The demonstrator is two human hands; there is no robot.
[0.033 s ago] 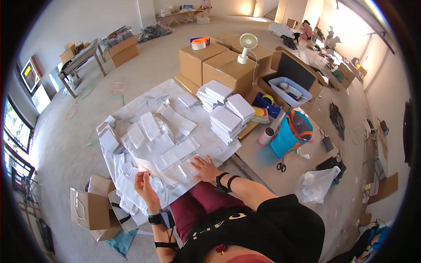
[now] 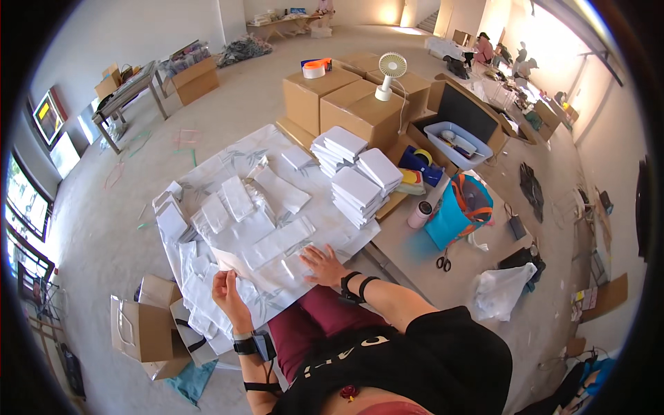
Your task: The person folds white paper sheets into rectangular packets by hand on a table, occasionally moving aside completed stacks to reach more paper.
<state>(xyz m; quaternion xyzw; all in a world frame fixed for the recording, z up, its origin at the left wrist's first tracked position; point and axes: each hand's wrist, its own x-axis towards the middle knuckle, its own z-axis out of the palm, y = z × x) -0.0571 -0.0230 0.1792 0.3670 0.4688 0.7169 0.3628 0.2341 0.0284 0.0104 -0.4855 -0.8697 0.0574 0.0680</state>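
My left hand (image 2: pixel 227 289) pinches the corner of a thin whitish sheet (image 2: pixel 232 261) at the near edge of the table. My right hand (image 2: pixel 324 267) lies open, fingers spread, palm down on a clear plastic bag (image 2: pixel 293 268). Just beyond both hands, a long flat plastic packet (image 2: pixel 280 242) rests on the leaf-patterned white cover (image 2: pixel 200 176). Several wrapped white packets (image 2: pixel 238 198) sit farther off to the left. Loose clear and white wrappers (image 2: pixel 206 294) spread beside my left hand. To the far right rise stacks of white boxes (image 2: pixel 356 187).
Cardboard cartons (image 2: pixel 360 111) carry a small fan (image 2: pixel 391 72) and a tape roll (image 2: pixel 315 68). At the right are a blue bag (image 2: pixel 449 218), a pink can (image 2: pixel 419 214) and black scissors (image 2: pixel 443 263). An open carton (image 2: pixel 142 332) stands low at the left.
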